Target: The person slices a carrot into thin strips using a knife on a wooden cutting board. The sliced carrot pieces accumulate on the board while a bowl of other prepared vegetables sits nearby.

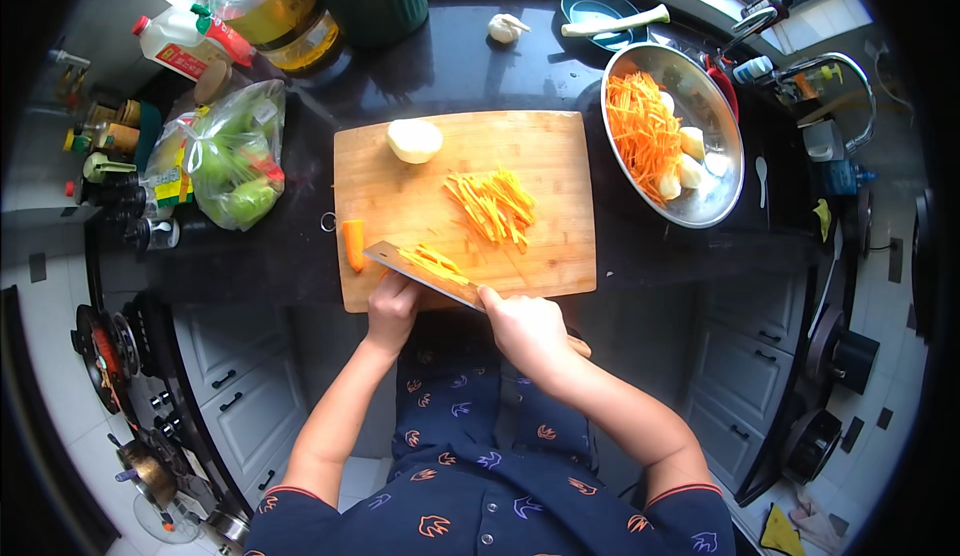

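Observation:
My right hand (527,331) grips the handle of a kitchen knife (455,294), its blade slanting up to the left over the near edge of a wooden cutting board (550,146). Cut carrot strips (432,260) lie along the blade. Close under the blade, my left hand (393,303) is closed with curled fingers; what it holds, if anything, is hidden. Left of the blade's tip is a carrot chunk (353,245). A pile of carrot sticks (490,206) sits right of the board's middle. A pale peeled potato (414,141) rests near the far edge.
Right of the board, a metal bowl (725,136) holds shredded carrot (640,131) and several pale peeled pieces. A garlic bulb (505,28) and a dark plate (590,4) lie beyond. At left are a bag of green vegetables (235,166), bottles and a large oil jug (270,11).

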A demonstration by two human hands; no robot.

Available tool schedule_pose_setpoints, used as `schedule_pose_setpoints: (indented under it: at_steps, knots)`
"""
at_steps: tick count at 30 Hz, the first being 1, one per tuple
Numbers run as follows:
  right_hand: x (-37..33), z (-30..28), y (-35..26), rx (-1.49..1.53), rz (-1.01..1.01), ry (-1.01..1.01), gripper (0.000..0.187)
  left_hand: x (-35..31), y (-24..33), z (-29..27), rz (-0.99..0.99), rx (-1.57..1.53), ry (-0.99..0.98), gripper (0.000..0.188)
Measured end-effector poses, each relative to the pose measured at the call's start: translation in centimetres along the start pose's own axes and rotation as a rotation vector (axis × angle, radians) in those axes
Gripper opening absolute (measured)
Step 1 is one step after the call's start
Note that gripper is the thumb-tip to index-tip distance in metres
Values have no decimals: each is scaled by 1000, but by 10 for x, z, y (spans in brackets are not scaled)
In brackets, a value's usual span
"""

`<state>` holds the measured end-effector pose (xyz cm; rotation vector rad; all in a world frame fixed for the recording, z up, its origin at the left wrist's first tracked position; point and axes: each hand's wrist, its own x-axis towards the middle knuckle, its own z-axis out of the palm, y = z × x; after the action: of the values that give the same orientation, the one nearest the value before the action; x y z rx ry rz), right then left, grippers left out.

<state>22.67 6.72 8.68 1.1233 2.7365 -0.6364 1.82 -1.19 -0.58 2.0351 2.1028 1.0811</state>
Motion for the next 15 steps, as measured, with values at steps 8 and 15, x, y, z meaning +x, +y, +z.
schedule_pose_setpoints:
  at_steps: [8, 15]
  knots:
    - [-15, -28, -3, 39, 19, -60, 32, 0, 5, -7, -31, 2, -24, 22]
    - [-6, -5, 1, -4, 56, -109, 32, 0, 2, -5, -26, -44, -51, 22]
